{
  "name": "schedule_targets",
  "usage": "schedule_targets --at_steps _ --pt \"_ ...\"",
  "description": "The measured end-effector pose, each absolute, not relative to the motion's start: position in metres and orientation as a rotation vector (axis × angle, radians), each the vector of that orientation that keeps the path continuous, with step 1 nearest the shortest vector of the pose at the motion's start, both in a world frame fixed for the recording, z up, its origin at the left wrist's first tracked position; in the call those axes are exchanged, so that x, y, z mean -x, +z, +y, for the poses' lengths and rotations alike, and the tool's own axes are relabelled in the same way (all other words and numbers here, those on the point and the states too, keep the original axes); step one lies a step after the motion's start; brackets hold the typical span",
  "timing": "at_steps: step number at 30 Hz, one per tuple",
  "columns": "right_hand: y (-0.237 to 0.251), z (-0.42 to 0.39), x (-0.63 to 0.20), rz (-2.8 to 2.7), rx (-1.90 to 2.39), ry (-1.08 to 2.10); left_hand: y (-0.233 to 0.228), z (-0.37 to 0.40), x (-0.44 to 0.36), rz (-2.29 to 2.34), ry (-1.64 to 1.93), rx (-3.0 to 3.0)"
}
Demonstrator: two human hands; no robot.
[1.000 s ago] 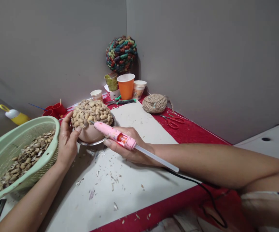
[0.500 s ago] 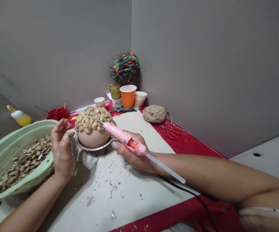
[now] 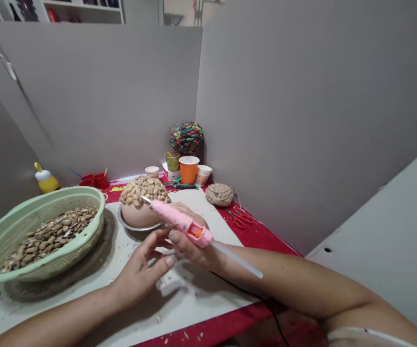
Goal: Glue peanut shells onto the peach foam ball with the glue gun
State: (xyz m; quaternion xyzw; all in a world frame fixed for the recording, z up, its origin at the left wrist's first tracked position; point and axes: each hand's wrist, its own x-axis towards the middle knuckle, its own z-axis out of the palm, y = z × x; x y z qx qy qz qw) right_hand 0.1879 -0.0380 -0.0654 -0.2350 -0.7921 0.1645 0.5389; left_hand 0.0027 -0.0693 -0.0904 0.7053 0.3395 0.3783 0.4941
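Observation:
My right hand [image 3: 194, 243] is wrapped round a pink hot glue gun [image 3: 174, 217], whose metal tip points at the ball. A clear glue stick [image 3: 239, 260] juts from its back end. The ball [image 3: 139, 215] rests in a shallow metal dish [image 3: 133, 227]; its upper half is covered with peanut shells [image 3: 139, 189], its lower half is bare and smooth. My left hand [image 3: 145, 267] hovers beside the right one, fingers curved and apart, with nothing visible in it. Whether its fingertips touch the right hand I cannot tell.
A green basket [image 3: 96, 219] of nut shells stands on the left. Paper cups [image 3: 189, 171], pliers [image 3: 184, 186], a twine ball [image 3: 220, 194], red scissors [image 3: 239, 220] and a multicoloured ball [image 3: 187, 137] line the back. A black cord [image 3: 244, 290] trails below my right arm.
My left hand has moved right, from beside the basket to near my right hand. The camera view has tilted up, showing shelves above the partition. The glue gun stays in my right hand.

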Motion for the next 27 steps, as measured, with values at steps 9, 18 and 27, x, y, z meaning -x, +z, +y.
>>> schedule_targets --at_steps 9,18,27 --pt "-0.063 -0.057 -0.181 -2.187 0.677 0.468 -0.083 -0.081 -0.016 0.709 0.798 -1.521" --pt "-0.051 -0.078 -0.181 -1.909 0.849 1.097 -0.087 -0.078 -0.014 0.623 0.687 -1.349" --pt "-0.058 -0.075 -0.209 -1.96 1.031 0.896 -0.094 -0.077 -0.017 0.614 0.857 -1.37"
